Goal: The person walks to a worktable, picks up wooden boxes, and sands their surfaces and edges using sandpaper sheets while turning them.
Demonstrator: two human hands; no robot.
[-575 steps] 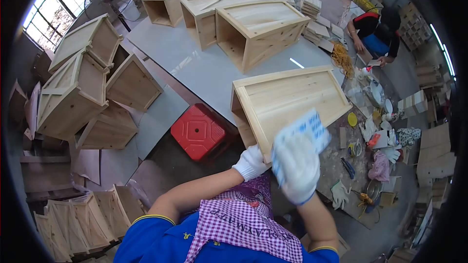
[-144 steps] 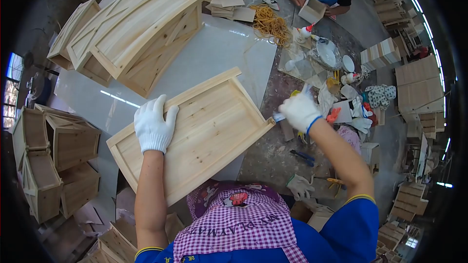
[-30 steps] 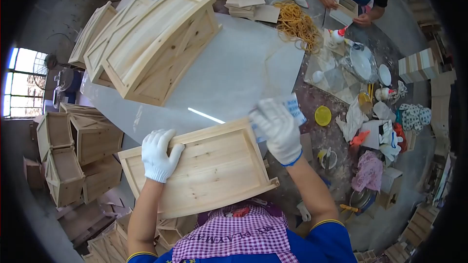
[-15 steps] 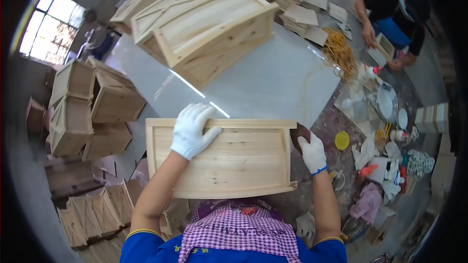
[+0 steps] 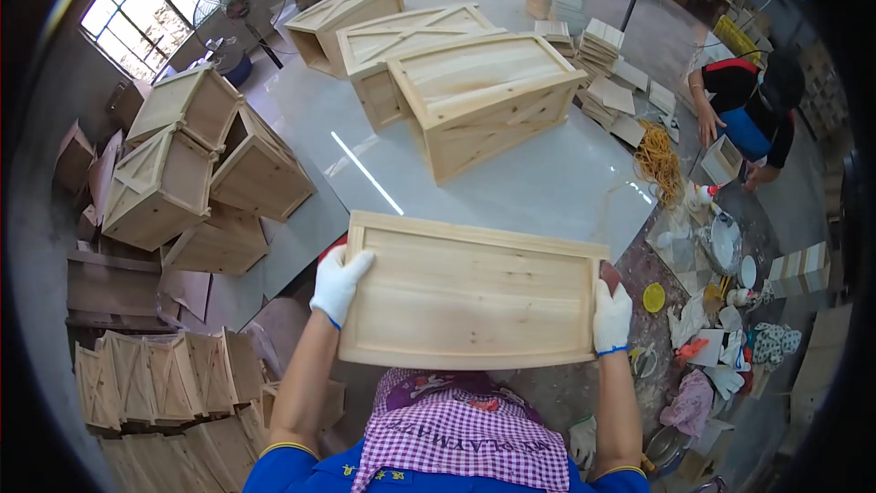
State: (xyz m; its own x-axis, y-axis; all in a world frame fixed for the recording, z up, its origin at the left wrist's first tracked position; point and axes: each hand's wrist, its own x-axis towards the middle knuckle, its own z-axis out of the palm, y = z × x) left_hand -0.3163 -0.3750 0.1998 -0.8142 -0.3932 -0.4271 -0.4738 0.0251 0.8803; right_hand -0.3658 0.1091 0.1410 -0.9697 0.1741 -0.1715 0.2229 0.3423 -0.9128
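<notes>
Nearest, an apron [image 5: 470, 429] of purple-and-white gingham cloth with dark lettering lies over a blue shirt. Just beyond it, a long wooden box [image 5: 474, 297] is held crosswise between both hands, in front of the glossy grey desk [image 5: 511, 192]. Its upward side is a smooth, pale panel with fine grain and a few small knots, framed by raised flat strips. The left hand [image 5: 338, 288], in a white knitted glove with a blue cuff edge, grips the box's left end; the right hand [image 5: 612, 317], gloved alike, grips the right end, with a dark reddish piece [image 5: 610, 276] at its fingertips.

To the right, a brownish, stained surface carries a round yellow lid [image 5: 653, 298], a crumpled pink cloth [image 5: 689, 402] and a shallow white bowl [image 5: 724, 243]. To the left, boxes of similar wood [image 5: 157, 187] are clustered together, some with crossed slats.

Farther off, three tapered wooden boxes [image 5: 488, 100] lie side by side on the desk, with raised frames and diagonal slats. Right of them are a tangled heap of yellow-orange bands [image 5: 657, 162] and uneven stacks of thin, flat wooden pieces [image 5: 600, 46]. Beyond, another person [image 5: 748, 114] handles a small rectangular open box [image 5: 722, 160]. A metal-barred window [image 5: 151, 9] stands at the far left.
</notes>
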